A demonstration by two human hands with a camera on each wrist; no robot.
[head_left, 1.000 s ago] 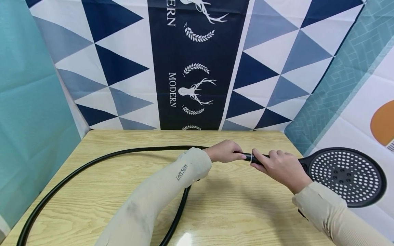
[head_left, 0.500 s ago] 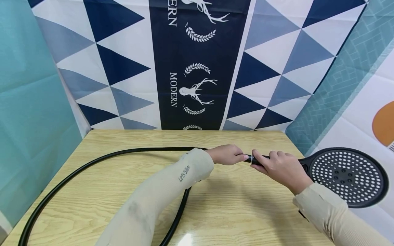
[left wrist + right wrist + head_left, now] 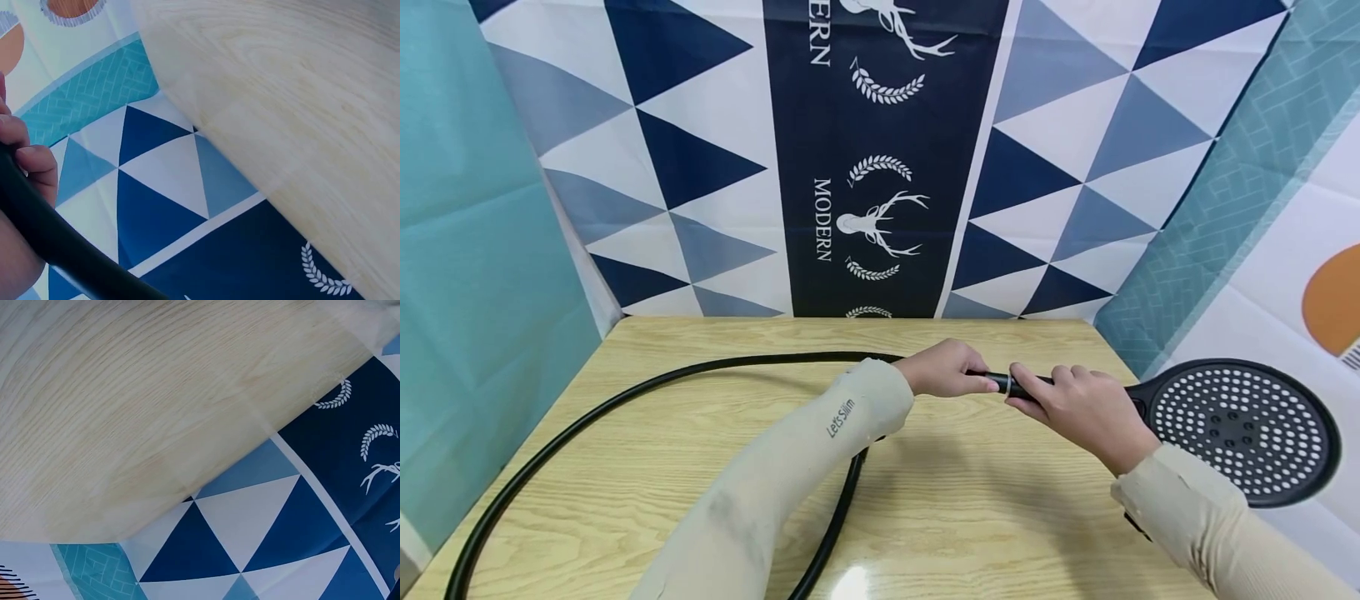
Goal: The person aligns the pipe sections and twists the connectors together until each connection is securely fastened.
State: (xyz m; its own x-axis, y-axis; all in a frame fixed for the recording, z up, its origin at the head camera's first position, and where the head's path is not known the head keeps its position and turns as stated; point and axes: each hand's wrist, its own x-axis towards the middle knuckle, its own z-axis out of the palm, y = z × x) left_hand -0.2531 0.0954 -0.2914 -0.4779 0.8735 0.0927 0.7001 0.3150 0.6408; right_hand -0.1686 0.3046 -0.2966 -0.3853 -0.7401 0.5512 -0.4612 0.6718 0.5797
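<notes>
A black shower head (image 3: 1240, 429) with a round, white-dotted face is held above the table's right side. My right hand (image 3: 1086, 412) grips its handle, the thumb lying near a pale ring (image 3: 1009, 386) at the handle's end. Just left of that ring, my left hand (image 3: 942, 369) holds the end of a black shower hose (image 3: 700, 367), thumb along it. Hose and handle meet in one line; whether they are screwed tight cannot be made out. In the left wrist view, curled fingers (image 3: 37, 164) wrap the hose. The right wrist view barely catches a hand at its right edge.
The hose loops left across the wooden table (image 3: 647, 500) and past its front edge, then returns under my left forearm. Patterned cloth (image 3: 880, 167) hangs behind the table. Teal cloth (image 3: 482, 275) hangs at the left, and more printed cloth at the right.
My left hand dips slightly, then rises again, the hose shifting a little with it. My right hand and the shower head stay almost still.
</notes>
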